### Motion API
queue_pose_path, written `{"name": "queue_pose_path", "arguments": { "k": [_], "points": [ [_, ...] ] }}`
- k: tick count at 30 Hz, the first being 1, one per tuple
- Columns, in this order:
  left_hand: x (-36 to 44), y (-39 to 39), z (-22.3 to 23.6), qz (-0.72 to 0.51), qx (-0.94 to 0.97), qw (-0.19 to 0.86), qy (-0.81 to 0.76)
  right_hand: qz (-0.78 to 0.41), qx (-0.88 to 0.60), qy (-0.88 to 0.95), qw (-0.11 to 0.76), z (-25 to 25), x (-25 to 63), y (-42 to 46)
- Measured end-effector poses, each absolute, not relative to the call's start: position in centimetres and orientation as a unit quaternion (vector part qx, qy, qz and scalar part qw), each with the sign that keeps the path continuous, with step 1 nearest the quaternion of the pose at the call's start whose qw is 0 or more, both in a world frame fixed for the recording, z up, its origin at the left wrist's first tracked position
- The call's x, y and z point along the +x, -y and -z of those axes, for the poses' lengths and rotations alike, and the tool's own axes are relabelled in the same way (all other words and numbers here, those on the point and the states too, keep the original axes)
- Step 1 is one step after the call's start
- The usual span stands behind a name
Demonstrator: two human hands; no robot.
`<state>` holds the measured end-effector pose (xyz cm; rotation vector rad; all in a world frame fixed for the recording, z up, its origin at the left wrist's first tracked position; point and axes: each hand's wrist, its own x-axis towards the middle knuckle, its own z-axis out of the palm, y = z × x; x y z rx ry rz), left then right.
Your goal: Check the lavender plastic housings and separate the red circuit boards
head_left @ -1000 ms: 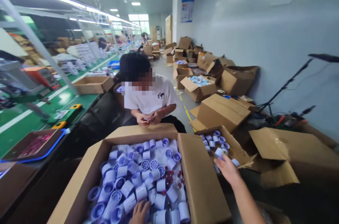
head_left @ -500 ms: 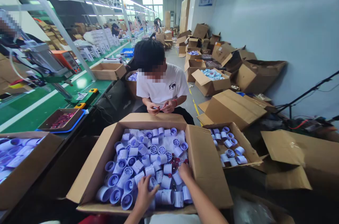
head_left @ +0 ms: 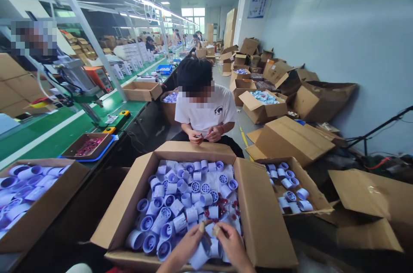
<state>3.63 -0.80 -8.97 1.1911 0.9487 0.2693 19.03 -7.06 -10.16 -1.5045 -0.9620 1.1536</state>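
Observation:
My left hand (head_left: 189,243) is over the near part of a large open carton (head_left: 122,208), its thumb and forefinger pinched together. Whatever is in that pinch is too small to make out. Just below its fingers is a tilted pale lilac plastic cup (head_left: 200,256); I cannot tell whether the hand holds it. Close by on the right, my right hand (head_left: 229,240) also has its fingertips pinched, their contents unclear. Many similar short round cups (head_left: 166,231) lie in the carton. Small red parts (head_left: 223,207) are scattered among them, just beyond my right hand.
A co-worker (head_left: 204,109) sits across the carton, handling something small. Another carton of cups (head_left: 69,200) stands left, and a shallow box of cups (head_left: 318,202) right. A press machine (head_left: 80,88) and a tray of red parts (head_left: 102,149) occupy the green bench (head_left: 41,139).
My right hand has come back from the red parts toward me. My left hand has moved from the cups to meet it, and both now pinch. The view has shifted slightly left.

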Motion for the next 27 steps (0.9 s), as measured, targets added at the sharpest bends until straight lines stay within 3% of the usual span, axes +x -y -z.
{"name": "queue_pose_path", "arguments": {
  "k": [5,12,20,27],
  "points": [
    [5.4,-0.7,5.8,-0.119,0.586,0.704,-0.383,-0.454,-0.627,0.403,0.489,9.2,17.8,7.8],
    [5.1,-1.9,6.0,-0.114,0.581,0.717,-0.367,-0.440,-0.630,0.432,0.473,8.3,18.6,7.8],
    [5.8,-1.3,5.3,-0.076,0.790,0.504,-0.341,-0.349,-0.692,0.409,0.482,6.7,19.7,7.6],
    [5.7,-0.6,5.1,-0.013,0.833,0.468,-0.295,-0.391,-0.667,0.477,0.418,5.3,20.0,7.7]
  ]
}}
